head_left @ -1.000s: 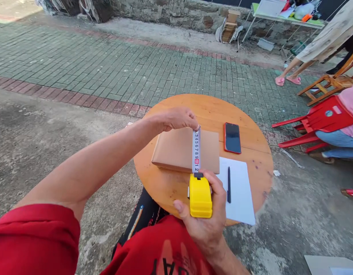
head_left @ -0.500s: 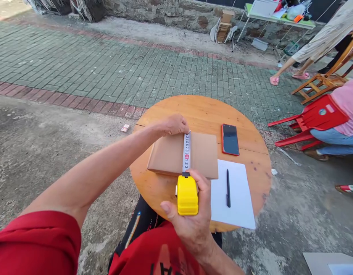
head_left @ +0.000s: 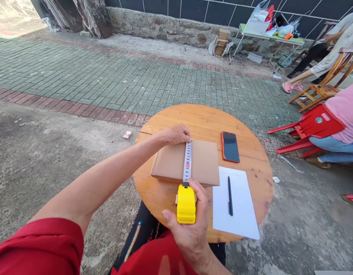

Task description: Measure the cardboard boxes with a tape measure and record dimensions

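Note:
A flat brown cardboard box [head_left: 170, 164] lies on a round wooden table [head_left: 205, 118]. My right hand [head_left: 193, 225] grips a yellow tape measure [head_left: 186, 204] at the box's near edge. Its white blade [head_left: 187, 160] runs across the box top to the far edge. There my left hand [head_left: 174, 134] pinches the blade's end against the box. Both hands are closed.
A red phone [head_left: 230, 146] lies right of the box. A white sheet [head_left: 242, 214] with a black pen [head_left: 230, 190] sits at the table's right front. A person in pink sits on a red chair [head_left: 310, 128] at right; another sits further back.
The blade has come down from above the box onto its top. My left hand lowered to the far edge and the yellow case moved slightly left. The view tilted up.

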